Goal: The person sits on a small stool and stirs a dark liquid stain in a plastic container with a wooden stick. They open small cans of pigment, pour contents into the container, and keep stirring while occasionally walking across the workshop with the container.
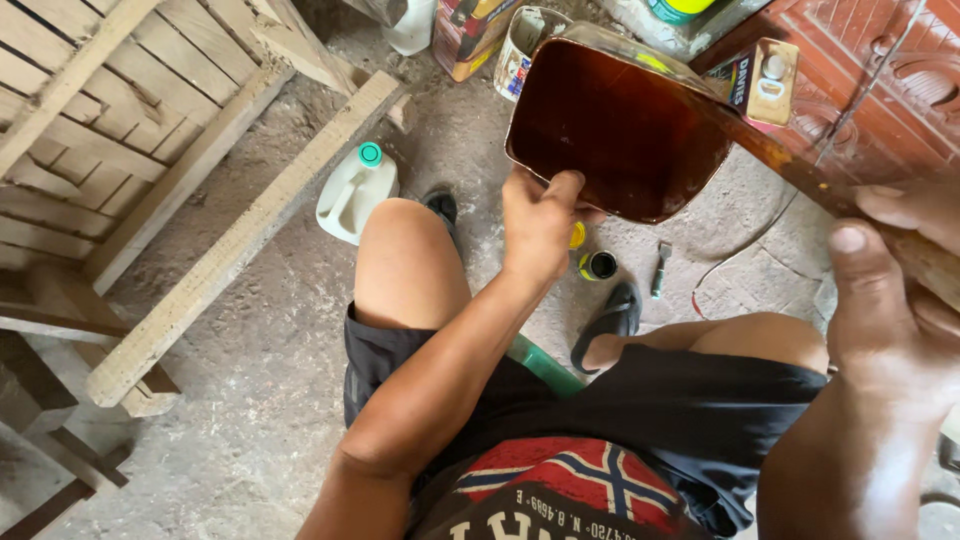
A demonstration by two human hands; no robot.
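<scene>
Cut-open rectangular tin (618, 130), its inside coated dark reddish-brown with stain, sits tilted at about one o'clock from the left hand (540, 225). That hand clasps the tin's near lower rim, thumb over the edge and fingers beneath. The right hand (895, 300) at three o'clock closes thumb and fingers around a stained wooden stick (800, 170), whose far end runs up over the tin's right rim. Below the tin, on the concrete floor (290, 400), a small yellow-rimmed open can (598, 265) lies between two dark sandals. A white plastic jug with a green cap (355, 190) stands at ten o'clock, beside unfinished wooden furniture (150, 150)
</scene>
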